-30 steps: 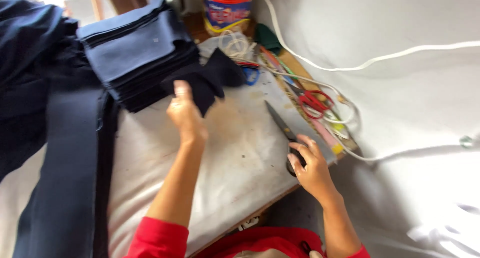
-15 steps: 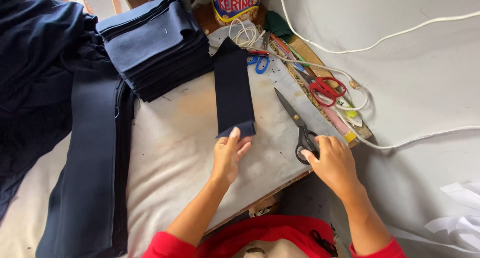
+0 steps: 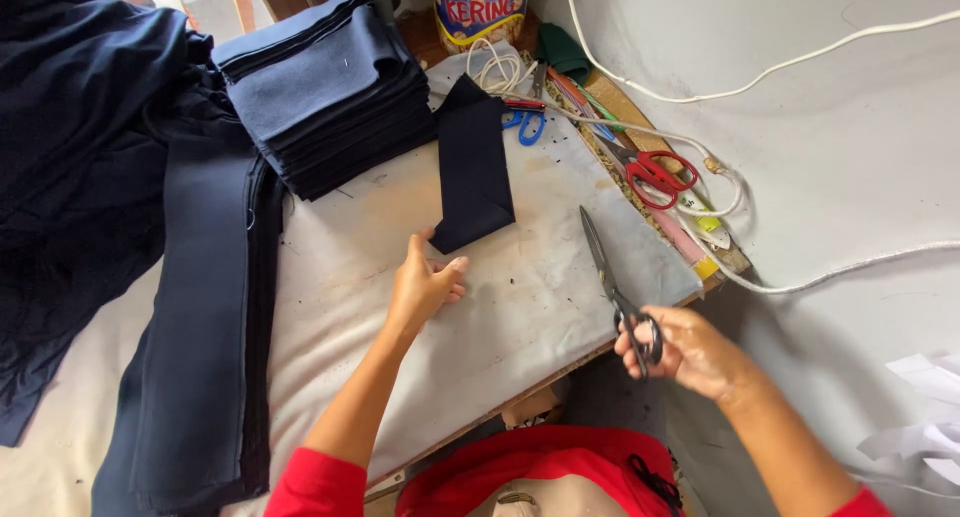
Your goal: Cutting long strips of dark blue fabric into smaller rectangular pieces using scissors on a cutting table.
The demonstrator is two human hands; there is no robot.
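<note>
Pale cloth covers the worktable (image 3: pixel 480 317), with a grey wall along its right edge. Near the table's middle lies a dark navy fabric strip (image 3: pixel 472 167), its long axis running from the far edge toward the person, near end folded to a point. The left hand (image 3: pixel 422 287) rests flat and open, fingertips touching that near end. The right hand (image 3: pixel 690 352), at the near right corner, grips black-handled shears (image 3: pixel 612 277), blades closed and pointing away. A stack of navy pieces (image 3: pixel 325 87) sits at the far left.
</note>
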